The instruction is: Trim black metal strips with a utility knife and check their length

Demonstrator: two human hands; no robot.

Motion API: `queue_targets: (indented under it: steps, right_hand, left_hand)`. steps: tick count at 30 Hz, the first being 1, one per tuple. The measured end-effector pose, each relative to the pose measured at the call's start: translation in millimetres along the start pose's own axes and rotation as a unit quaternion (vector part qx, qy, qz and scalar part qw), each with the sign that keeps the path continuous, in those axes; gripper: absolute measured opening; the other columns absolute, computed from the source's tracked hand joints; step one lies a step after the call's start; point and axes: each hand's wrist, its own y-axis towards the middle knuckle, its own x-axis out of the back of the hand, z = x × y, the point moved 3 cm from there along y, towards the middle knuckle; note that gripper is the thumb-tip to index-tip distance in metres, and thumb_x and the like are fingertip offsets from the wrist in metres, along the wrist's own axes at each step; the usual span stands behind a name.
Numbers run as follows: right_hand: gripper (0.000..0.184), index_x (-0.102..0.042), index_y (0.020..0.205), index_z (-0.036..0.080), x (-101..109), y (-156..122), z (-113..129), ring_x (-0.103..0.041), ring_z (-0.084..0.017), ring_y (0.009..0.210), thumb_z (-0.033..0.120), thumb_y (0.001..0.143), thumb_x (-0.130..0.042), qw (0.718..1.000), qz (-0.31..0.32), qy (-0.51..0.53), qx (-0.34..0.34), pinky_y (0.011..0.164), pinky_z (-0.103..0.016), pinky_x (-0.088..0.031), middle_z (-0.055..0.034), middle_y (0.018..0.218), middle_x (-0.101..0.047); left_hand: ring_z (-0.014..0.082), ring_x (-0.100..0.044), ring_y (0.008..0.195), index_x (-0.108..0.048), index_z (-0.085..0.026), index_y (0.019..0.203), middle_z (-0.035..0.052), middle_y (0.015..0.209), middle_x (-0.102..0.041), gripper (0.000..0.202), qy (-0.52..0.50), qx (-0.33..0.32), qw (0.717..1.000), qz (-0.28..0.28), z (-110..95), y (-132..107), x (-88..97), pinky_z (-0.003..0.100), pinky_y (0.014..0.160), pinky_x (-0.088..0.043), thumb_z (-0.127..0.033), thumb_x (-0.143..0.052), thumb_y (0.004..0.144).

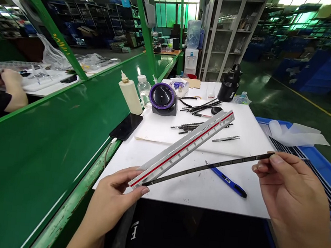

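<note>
My left hand [115, 198] is closed on the near end of a long grey bar with a red stripe [185, 146], which slants up to the right above the white work surface [194, 183]. My right hand [290, 186] pinches the far end of a thin black strip [208, 166]. The strip's near end meets the bar by my left fingertips.
A blue pen [227, 180], tweezers [226, 138] and several loose black strips [199, 106] lie on the white surface. A squeeze bottle [131, 92], a purple-rimmed lens [163, 97] and a black jug [230, 85] stand behind. A green conveyor [47, 138] runs left; a blue tray [319, 165] sits right. Another person's hand [11, 86] rests far left.
</note>
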Motion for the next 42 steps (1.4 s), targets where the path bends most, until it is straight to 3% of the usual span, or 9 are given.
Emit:
queue_targets:
  steps: [16,22,27,31,33,35,37,38,42]
  right_hand:
    - [0.005,-0.072,0.084,0.021,-3.5,2.3,7.1,-0.06,-0.013,0.067,0.019,0.079,-0.074,0.998,0.002,-0.042,0.041,0.069,-0.029,-0.05,0.0001,0.076,-0.065]
    - [0.005,-0.072,0.084,0.02,-4.2,6.8,4.8,-0.061,-0.014,0.066,0.019,0.08,-0.073,0.998,0.017,-0.052,0.044,0.068,-0.029,-0.049,0.0,0.072,-0.065]
    - [0.01,-0.07,0.086,0.019,0.0,32.2,-3.6,-0.06,-0.014,0.065,0.023,0.079,-0.075,0.994,0.03,-0.095,0.049,0.067,-0.03,-0.049,-0.001,0.075,-0.065]
    - [0.039,-0.062,0.112,0.026,-5.0,21.9,-13.8,-0.058,-0.013,0.079,0.028,0.077,-0.079,0.995,-0.018,-0.051,0.079,0.076,-0.029,-0.05,0.0017,0.094,-0.055]
    - [0.05,-0.056,0.122,0.03,-16.1,-5.7,-27.8,-0.056,-0.013,0.085,0.031,0.078,-0.078,1.0,-0.01,0.006,0.002,0.082,-0.028,-0.049,0.0019,0.1,-0.052]
    - [0.055,-0.054,0.125,0.03,-34.1,-43.6,-46.4,-0.058,-0.016,0.09,0.035,0.077,-0.079,0.987,0.09,0.03,-0.131,0.082,-0.031,-0.05,-0.0002,0.104,-0.055]
    - [0.056,-0.054,0.126,0.028,-49.8,-81.4,-62.0,-0.058,-0.021,0.097,0.034,0.076,-0.079,0.947,0.217,0.005,-0.237,0.089,-0.037,-0.048,-0.0036,0.109,-0.059]
    - [0.053,-0.057,0.121,0.025,-53.7,-95.1,-66.9,-0.059,-0.022,0.097,0.036,0.074,-0.08,0.932,0.246,0.007,-0.267,0.091,-0.039,-0.047,-0.0043,0.106,-0.061]
    - [0.074,-0.055,0.128,0.023,-50.0,-109.5,-72.3,-0.056,-0.03,0.112,0.043,0.064,-0.087,0.905,0.247,-0.011,-0.345,0.102,-0.046,-0.04,-0.0071,0.109,-0.063]
  left_hand:
    - [0.0286,-0.072,0.095,-0.081,-0.025,0.088,0.0075,0.101,-0.078,0.023,-0.014,-0.005,0.999,0.03,3.6,-1.3,-7.3,0.032,0.082,-0.06,-0.034,-0.082,0.067]
    - [0.0283,-0.071,0.092,-0.081,-0.024,0.081,0.007,0.095,-0.078,0.02,-0.041,0.004,0.999,-0.001,3.3,-3.1,-12.7,0.033,0.081,-0.057,-0.037,-0.08,0.067]
    - [0.0302,-0.071,0.092,-0.08,-0.02,0.084,0.0087,0.095,-0.078,0.031,-0.1,0.079,0.992,-0.017,16.5,-13.1,-40.1,0.037,0.084,-0.057,-0.045,-0.081,0.067]
    - [0.0336,-0.072,0.093,-0.079,-0.017,0.092,0.0103,0.09,-0.079,0.046,-0.194,0.16,0.967,-0.04,23.1,-28.7,-79.7,0.043,0.088,-0.057,-0.055,-0.079,0.066]
    - [0.0353,-0.072,0.094,-0.079,-0.016,0.092,0.0117,0.089,-0.079,0.05,-0.238,0.181,0.954,-0.037,19.1,-34.1,-99.3,0.045,0.089,-0.058,-0.058,-0.078,0.066]
    - [0.0369,-0.071,0.096,-0.079,-0.015,0.093,0.0131,0.089,-0.079,0.051,-0.272,0.192,0.942,-0.03,12.9,-37.2,-114.5,0.047,0.091,-0.058,-0.059,-0.078,0.066]
    - [0.0388,-0.071,0.098,-0.08,-0.015,0.093,0.0139,0.09,-0.079,0.052,-0.291,0.201,0.935,-0.017,8.8,-39.7,-124.1,0.05,0.093,-0.056,-0.059,-0.079,0.064]
    - [0.0399,-0.07,0.099,-0.08,-0.016,0.092,0.0138,0.09,-0.079,0.053,-0.294,0.205,0.934,-0.012,8.6,-41.4,-126.7,0.051,0.094,-0.056,-0.06,-0.08,0.063]
    - [0.0453,-0.066,0.109,-0.081,-0.023,0.084,0.0119,0.094,-0.079,0.054,-0.271,0.232,0.934,-0.009,22.6,-53.8,-124.2,0.055,0.095,-0.055,-0.066,-0.082,0.051]
